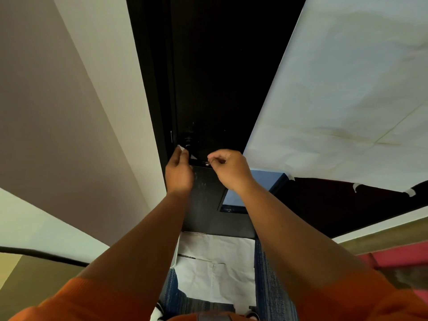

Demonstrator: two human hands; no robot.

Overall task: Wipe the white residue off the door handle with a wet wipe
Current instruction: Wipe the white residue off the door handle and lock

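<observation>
Orange ribbed-knit top. Left sleeve at 7 o'clock, right sleeve at 5 o'clock, both ending near the elbow. Same orange strip at 6 o'clock with a greyish patch on it. Forearms bare; left grip and right grip, near centre, bare too.

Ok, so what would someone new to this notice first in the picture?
A black door runs up the middle, and both bare hands reach up to it. The left hand holds a white wet wipe at the door handle, and the right hand is curled at the handle's other end. A big sheet of white paper fills the right side.
</observation>
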